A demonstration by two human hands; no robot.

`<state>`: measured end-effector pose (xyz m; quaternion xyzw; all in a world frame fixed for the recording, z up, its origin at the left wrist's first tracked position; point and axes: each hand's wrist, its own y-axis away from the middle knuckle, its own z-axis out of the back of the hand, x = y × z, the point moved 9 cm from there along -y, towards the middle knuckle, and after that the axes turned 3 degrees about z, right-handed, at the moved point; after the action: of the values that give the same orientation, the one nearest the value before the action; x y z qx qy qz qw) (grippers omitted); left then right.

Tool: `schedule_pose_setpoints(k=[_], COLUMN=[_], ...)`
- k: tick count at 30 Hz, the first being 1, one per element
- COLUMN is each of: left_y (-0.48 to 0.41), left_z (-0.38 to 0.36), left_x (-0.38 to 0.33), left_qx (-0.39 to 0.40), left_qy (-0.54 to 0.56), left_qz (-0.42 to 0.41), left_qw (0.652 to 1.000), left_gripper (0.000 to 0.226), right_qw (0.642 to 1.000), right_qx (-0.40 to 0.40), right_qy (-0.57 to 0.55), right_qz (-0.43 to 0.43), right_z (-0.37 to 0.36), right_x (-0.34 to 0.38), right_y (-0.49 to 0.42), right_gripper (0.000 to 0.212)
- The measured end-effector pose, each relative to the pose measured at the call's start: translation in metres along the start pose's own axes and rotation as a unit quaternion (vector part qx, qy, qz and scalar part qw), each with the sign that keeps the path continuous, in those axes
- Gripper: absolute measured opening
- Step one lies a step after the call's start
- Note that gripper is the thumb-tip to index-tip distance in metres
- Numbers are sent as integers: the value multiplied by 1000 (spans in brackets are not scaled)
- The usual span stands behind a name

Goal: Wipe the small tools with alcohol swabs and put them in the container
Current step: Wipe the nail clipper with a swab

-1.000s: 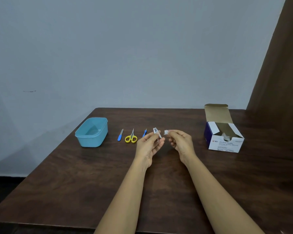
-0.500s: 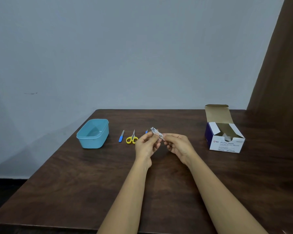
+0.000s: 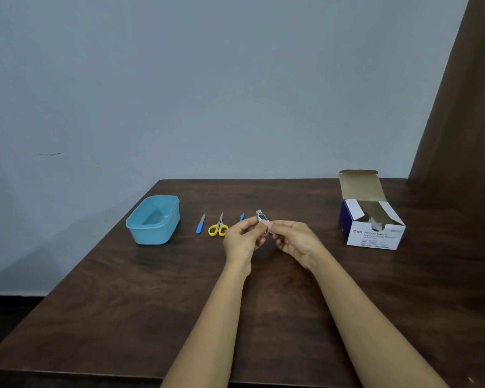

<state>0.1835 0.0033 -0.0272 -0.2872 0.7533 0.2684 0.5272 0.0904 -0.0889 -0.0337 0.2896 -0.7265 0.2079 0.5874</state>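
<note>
your left hand (image 3: 242, 239): fingers curled, pinching | your right hand (image 3: 297, 242): same pinch, fingertips right by the left's | both forearms reaching forward

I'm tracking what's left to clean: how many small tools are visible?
4. On the table lie a blue-handled file, yellow scissors and a second blue tool, partly hidden behind the left hand, which holds the nail clipper.

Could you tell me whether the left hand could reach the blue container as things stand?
Probably yes: only the scissors and file, lying flat, sit between the left hand and the container. The hand does pinch the clipper, though.
</note>
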Motion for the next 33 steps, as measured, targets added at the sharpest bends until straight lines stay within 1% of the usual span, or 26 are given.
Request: schedule_pose_setpoints(k=[3,5,10,13,15,19,22,25,30,33], left_y=[-1,-2,-1,1,3,5,4,5,7,8], left_z=[-2,-2,-7,-13,-18,-21,-22,-22,-21,-22], left_x=[1,1,5,7,7,5,6,5,5,5], left_qx=[6,8,44,69,85,93,91,89,68,71], left_qy=[-36,-65,-127,-171,-191,-248,-293,-299,-251,-256], left_qz=[-8,-9,-2,0,-11,-36,-45,-63,-89,-105], left_qw=[999,998,991,983,978,964,951,948,961,958], left_gripper=[20,19,20,17,14,14,15,14,12,12], right_qw=[998,997,994,989,985,983,984,985,979,979], right_qx=[-9,-27,-108,-138,-155,-166,-163,-157,-147,-152], right_qy=[61,73,16,-49,-70,-82,-69,-78,-142,-126], right_qz=[6,8,16,14,0,-16,-14,-6,26,44], right_z=[2,5,24,30,33,36,35,33,34,34], right_x=[1,1,7,8,6,3,4,6,7,6], right_y=[-1,-3,1,4,5,4,4,6,7,8], right_gripper=[12,15,11,7,8,8,9,9,15,14])
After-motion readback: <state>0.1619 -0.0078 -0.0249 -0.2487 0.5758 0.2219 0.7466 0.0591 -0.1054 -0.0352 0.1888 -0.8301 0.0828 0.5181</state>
